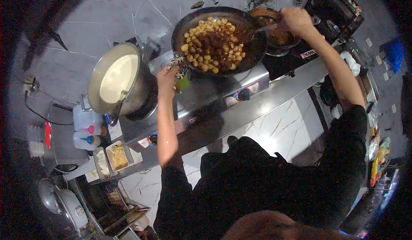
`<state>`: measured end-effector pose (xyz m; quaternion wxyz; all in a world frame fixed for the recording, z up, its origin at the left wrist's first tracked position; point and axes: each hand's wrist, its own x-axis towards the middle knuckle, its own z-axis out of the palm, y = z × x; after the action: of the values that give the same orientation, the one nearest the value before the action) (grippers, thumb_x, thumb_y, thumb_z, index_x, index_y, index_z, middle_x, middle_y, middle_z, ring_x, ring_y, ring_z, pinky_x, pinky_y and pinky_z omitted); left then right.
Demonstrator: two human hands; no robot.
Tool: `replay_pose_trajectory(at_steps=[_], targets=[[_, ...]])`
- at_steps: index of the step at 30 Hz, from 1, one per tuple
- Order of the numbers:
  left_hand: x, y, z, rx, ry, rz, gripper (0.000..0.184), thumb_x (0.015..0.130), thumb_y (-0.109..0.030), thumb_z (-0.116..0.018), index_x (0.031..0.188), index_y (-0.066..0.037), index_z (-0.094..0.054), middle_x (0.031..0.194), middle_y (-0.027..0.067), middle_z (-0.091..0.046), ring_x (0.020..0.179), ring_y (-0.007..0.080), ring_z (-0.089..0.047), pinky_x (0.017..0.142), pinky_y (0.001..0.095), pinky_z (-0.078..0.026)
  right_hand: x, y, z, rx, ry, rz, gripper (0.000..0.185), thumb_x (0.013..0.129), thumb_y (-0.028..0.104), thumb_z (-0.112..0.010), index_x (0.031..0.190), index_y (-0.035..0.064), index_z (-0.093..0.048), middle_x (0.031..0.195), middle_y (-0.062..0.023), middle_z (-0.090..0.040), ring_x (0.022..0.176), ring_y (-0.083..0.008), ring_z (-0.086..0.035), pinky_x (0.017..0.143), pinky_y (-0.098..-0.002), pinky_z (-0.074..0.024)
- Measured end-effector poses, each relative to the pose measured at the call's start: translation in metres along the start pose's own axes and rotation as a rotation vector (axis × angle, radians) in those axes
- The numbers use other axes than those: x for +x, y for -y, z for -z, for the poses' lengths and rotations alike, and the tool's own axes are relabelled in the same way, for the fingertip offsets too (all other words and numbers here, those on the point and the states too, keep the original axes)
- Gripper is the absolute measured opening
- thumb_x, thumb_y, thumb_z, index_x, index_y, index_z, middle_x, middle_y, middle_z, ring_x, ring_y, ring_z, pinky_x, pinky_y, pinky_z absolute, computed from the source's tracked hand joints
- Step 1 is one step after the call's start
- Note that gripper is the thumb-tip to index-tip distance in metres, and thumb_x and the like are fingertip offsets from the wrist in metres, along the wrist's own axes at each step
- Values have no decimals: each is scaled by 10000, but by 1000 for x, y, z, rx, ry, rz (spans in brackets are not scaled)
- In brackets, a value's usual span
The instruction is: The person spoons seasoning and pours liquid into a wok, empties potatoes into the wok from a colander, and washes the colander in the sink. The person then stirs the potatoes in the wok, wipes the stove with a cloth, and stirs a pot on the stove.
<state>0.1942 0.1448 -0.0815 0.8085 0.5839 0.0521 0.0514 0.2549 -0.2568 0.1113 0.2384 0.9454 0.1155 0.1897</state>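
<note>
A large dark wok (255,53) sits on the stove, holding small round potato-like pieces (211,21) with dark brown sauce (216,40) over their middle. My left hand (166,79) is closed on a black-and-white patterned cloth (179,65) at the wok's near-left edge; whatever handle lies under the cloth is hidden. Over the wok's right side, my right hand (297,22) grips a metal cooking utensil (268,27) that reaches toward the wok. The shape of its head cannot be made out. Behind it stands a smaller pan (279,36) with dark brown contents.
Left of the wok, a big metal pot (96,79) holds pale creamy liquid, with a ladle (116,111) over its rim. Plastic bottles (86,128) and a food tray (120,156) stand at the counter's left end. Stove knobs (243,95) line the front.
</note>
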Motion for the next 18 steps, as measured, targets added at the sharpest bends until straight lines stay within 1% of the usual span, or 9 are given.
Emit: replay_pose_trajectory(at_steps=[3, 6, 9, 12, 13, 15, 16, 17, 18], targets=[[-5, -7, -6, 21, -41, 14, 120, 795, -33, -570, 903, -21, -621, 804, 27, -637, 658, 104, -580, 591, 252, -448, -8, -12, 41, -44, -188, 78, 151, 744, 207, -575, 813, 77, -610, 768, -133, -622, 751, -310, -625, 616, -423, -496], [-5, -7, -6, 63, -65, 13, 130, 790, -37, -576, 909, -23, -627, 799, 31, -638, 652, 105, -581, 583, 254, -451, -9, -8, 68, -108, -150, 104, 187, 718, 263, -616, 799, 96, -638, 770, -141, -624, 753, -306, -628, 641, -424, -493], [2, 1, 0, 28, -26, 22, 137, 786, -39, -582, 913, -22, -629, 788, 30, -637, 649, 106, -583, 579, 256, -453, -2, -4, 66, -111, 25, 78, 255, 693, 313, -658, 822, 93, -642, 776, -154, -625, 758, -305, -630, 655, -412, -498], [2, 0, 1, 32, -35, 18, 145, 785, -39, -586, 922, -17, -626, 791, 31, -637, 648, 108, -583, 581, 259, -454, 5, -28, 9, -103, -78, 145, 313, 697, 343, -673, 873, 87, -634, 797, -163, -629, 770, -312, -629, 675, -414, -501], [0, -3, -2, 43, -51, 13, 149, 784, -38, -586, 926, -15, -624, 795, 32, -637, 648, 109, -583, 583, 260, -454, 12, -25, -24, -3, 46, 135, 353, 692, 359, -680, 906, 84, -624, 823, -167, -632, 786, -318, -627, 690, -419, -501], [-1, -7, -5, 75, -48, 23, 171, 785, -39, -589, 951, -8, -615, 818, 35, -636, 660, 110, -581, 590, 259, -450, 1, 27, -4, 330, 290, -24, 457, 685, 393, -681, 988, 63, -595, 908, -178, -632, 854, -332, -616, 749, -419, -494], [-1, -5, -4, 60, -25, 10, 176, 784, -40, -590, 956, -8, -613, 822, 35, -635, 665, 110, -581, 591, 258, -449, 12, 43, -62, 362, 343, -192, 471, 692, 405, -664, 990, 47, -595, 945, -184, -626, 899, -328, -605, 779, -414, -485], [0, -3, -2, 49, -1, -6, 182, 784, -41, -591, 962, -7, -611, 827, 35, -635, 670, 110, -580, 592, 257, -448, 6, 62, -85, 425, 328, -162, 427, 742, 355, -613, 1003, 28, -526, 961, -195, -612, 921, -351, -587, 780, -444, -478], [1, -4, -2, 49, -11, -10, 185, 783, -41, -590, 964, -5, -610, 825, 33, -634, 675, 109, -581, 594, 255, -448, 5, 76, -95, 548, 281, -200, 403, 739, 348, -610, 978, 30, -538, 965, -203, -609, 905, -358, -591, 779, -445, -476]])
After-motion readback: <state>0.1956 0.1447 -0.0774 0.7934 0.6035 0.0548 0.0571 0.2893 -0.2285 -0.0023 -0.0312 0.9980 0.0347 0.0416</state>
